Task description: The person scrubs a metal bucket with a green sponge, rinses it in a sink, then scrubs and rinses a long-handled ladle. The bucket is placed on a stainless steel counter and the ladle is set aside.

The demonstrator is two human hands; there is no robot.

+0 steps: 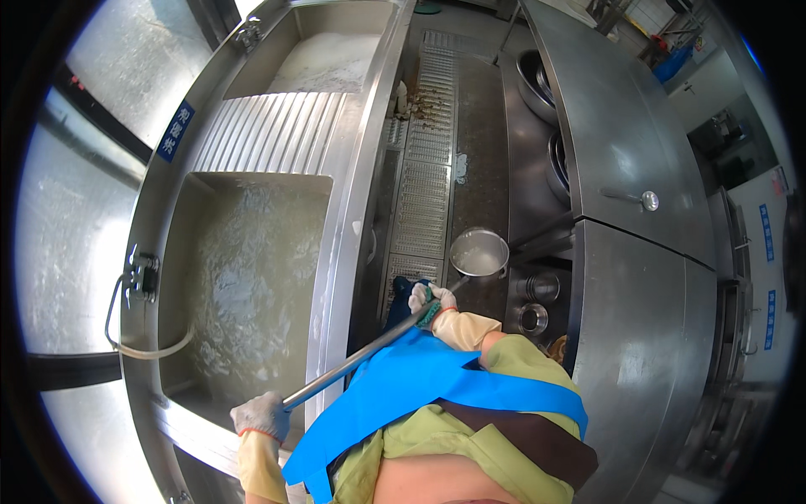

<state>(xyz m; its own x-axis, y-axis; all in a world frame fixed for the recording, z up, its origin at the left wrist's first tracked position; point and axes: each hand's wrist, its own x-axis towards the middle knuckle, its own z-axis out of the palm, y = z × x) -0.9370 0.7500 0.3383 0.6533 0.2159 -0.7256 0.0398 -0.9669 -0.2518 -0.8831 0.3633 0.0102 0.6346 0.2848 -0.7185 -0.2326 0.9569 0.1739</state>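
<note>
My left hand [261, 416], in a pale glove, is closed around the near end of a long metal handle [352, 362] beside the sink's front edge. Further along the same handle is my right hand [434, 301], also gloved, with a green scouring pad [428, 314] at its palm. The handle runs up to a round metal strainer or ladle [480, 253] held out over the floor; pale matter shows in its bowl. To my left, a stainless steel sink basin [252, 283] holds cloudy, rippling water.
A ribbed drainboard [271, 132] separates this basin from a second sink [330, 60]. Grated drain covers [422, 208] line the floor. At right stands a steel table [642, 315] with a small ladle [649, 201] on top and large metal bowls [535, 88] beneath.
</note>
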